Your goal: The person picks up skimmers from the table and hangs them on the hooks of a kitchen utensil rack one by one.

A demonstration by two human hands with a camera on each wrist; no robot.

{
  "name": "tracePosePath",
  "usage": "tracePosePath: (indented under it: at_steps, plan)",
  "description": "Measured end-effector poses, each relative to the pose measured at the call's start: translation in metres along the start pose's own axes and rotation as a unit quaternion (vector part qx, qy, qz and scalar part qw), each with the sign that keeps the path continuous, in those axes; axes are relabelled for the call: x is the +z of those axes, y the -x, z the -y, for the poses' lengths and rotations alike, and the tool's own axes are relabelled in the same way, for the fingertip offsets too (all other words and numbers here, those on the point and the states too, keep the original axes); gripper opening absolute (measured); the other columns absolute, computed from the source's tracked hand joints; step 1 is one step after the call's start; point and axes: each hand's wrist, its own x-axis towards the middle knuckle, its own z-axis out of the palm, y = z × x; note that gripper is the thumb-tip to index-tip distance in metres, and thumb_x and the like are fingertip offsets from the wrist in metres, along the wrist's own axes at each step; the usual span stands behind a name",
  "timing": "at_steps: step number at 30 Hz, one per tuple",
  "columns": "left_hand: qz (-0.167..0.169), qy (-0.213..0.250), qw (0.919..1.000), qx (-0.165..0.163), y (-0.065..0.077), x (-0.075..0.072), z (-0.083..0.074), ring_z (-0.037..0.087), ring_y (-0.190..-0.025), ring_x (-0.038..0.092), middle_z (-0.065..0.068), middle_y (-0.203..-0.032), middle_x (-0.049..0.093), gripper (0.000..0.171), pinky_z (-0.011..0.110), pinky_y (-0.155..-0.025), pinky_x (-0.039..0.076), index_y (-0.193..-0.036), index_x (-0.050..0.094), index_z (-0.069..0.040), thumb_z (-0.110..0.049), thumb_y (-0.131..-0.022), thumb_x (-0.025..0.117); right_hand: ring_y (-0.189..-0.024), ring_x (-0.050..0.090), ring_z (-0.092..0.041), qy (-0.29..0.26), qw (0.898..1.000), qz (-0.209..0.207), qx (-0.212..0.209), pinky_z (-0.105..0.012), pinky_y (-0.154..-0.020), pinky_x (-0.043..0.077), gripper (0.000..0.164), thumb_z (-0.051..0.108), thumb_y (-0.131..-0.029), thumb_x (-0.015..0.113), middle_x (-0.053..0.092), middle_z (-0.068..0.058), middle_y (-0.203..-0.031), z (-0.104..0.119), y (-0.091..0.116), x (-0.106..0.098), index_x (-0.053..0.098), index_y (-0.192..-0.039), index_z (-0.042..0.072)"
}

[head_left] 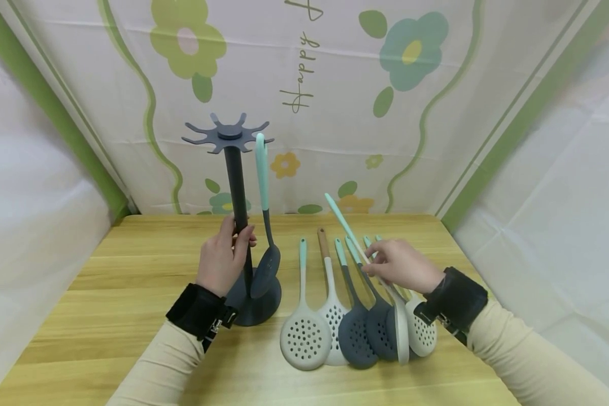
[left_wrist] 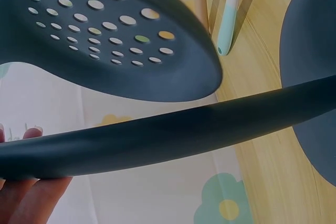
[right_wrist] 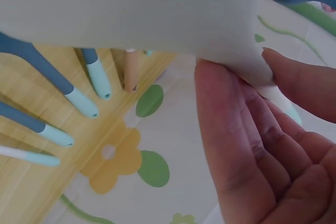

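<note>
My left hand (head_left: 218,259) grips the post of a dark utensil stand (head_left: 235,186), which has a ring of hooks on top and a round base. From one hook hangs a dark skimmer (head_left: 267,270) with a mint handle; its perforated head fills the upper part of the left wrist view. My right hand (head_left: 403,265) pinches a whitish skimmer (head_left: 401,332) by its shaft, between thumb and fingers. This skimmer is tilted, its mint handle pointing up and left, its head seen edge-on over the row of utensils. Two holes show at the corner of the right wrist view.
On the wooden table (head_left: 147,270) lies a row of utensils: a white skimmer (head_left: 305,338), a white slotted tool with a brown handle (head_left: 323,242), dark skimmers (head_left: 357,338) and another white skimmer (head_left: 423,332). A flowered cloth (head_left: 335,129) hangs behind, with white side walls.
</note>
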Motion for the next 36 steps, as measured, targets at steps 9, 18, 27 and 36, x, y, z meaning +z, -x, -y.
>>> tracePosePath:
  at_steps: [9, 18, 27, 36]
  plan:
    - [0.003, 0.014, 0.9999, 0.0, 0.002, 0.0, 0.001, 0.023, -0.074, 0.074, 0.009, -0.085, 0.07, 0.015, 0.043, -0.065, 0.061, -0.111, 0.052, -0.004, -0.016, -0.103, 0.055, -0.054, 0.056, -0.013, -0.008, 1.0, 0.0, -0.015, -0.028, -0.05, 0.047, 0.022, 0.011, -0.093, 0.066, 0.068, 0.0, -0.072, 0.007, 0.003, 0.005, 0.063, -0.111, -0.001]
    - [0.046, 0.035, 0.9982, -0.017, -0.001, -0.006, 0.0, 0.024, -0.08, 0.073, 0.011, -0.091, 0.069, 0.023, 0.044, -0.073, 0.061, -0.123, 0.051, -0.003, -0.018, -0.105, 0.051, -0.064, 0.064, -0.015, -0.018, 0.999, -0.015, -0.028, -0.031, -0.056, 0.054, 0.025, 0.013, -0.094, 0.067, 0.073, -0.003, -0.082, 0.013, 0.006, 0.007, 0.062, -0.113, -0.003]
    - [0.131, 0.061, 0.9892, -0.024, -0.003, -0.021, 0.002, 0.031, -0.097, 0.071, 0.016, -0.108, 0.069, 0.033, 0.05, -0.085, 0.058, -0.136, 0.046, -0.002, -0.017, -0.107, 0.044, -0.065, 0.063, -0.014, -0.02, 0.998, -0.041, -0.05, -0.029, -0.058, 0.051, 0.027, 0.018, -0.094, 0.068, 0.074, -0.002, -0.083, 0.021, 0.009, 0.009, 0.064, -0.115, 0.0]
    - [0.166, 0.095, 0.9816, 0.003, -0.004, -0.027, 0.009, 0.032, -0.105, 0.07, 0.016, -0.115, 0.067, 0.035, 0.049, -0.091, 0.056, -0.137, 0.048, 0.002, -0.004, -0.103, 0.049, -0.069, 0.068, -0.018, -0.053, 0.994, -0.055, -0.075, -0.03, -0.062, 0.053, 0.018, 0.013, -0.094, 0.068, 0.073, 0.0, -0.08, 0.02, 0.008, 0.008, 0.065, -0.11, 0.005]
